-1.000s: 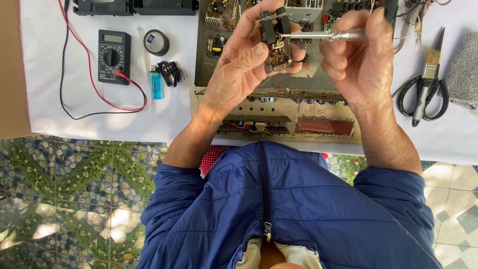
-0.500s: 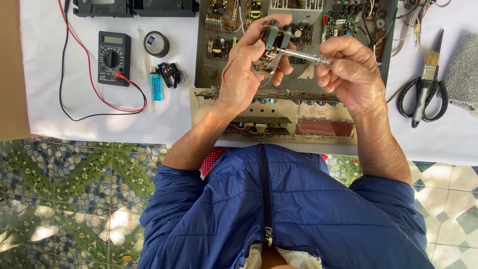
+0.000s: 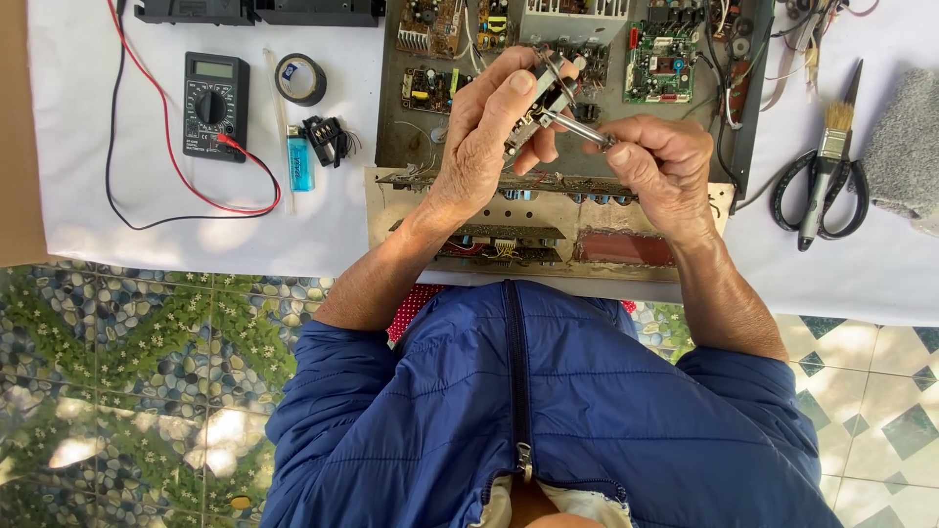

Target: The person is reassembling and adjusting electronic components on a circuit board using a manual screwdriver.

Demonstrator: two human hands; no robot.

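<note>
At upper centre, above the open chassis point(image 3: 469, 210), the left hand point(image 3: 484, 147) pinches a small electronic part point(image 3: 536, 103) while the right hand point(image 3: 665, 161) grips a metal screwdriver point(image 3: 577, 127) touching it.

Multimeter point(image 3: 216, 106), tape roll point(image 3: 300, 79), lighter point(image 3: 299, 163), scissors point(image 3: 820, 193), brush point(image 3: 827, 166).

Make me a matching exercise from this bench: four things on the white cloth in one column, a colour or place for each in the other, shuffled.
Things:
1. lighter
2. tape roll
3. meter
4. scissors

Descriptions:
A. far right, lying under a paintbrush
B. black ring, above the lighter
C. blue, upright beside a black clip
D. black box with a dial and a red lead plugged in

Pairs: 1-C, 2-B, 3-D, 4-A
</note>
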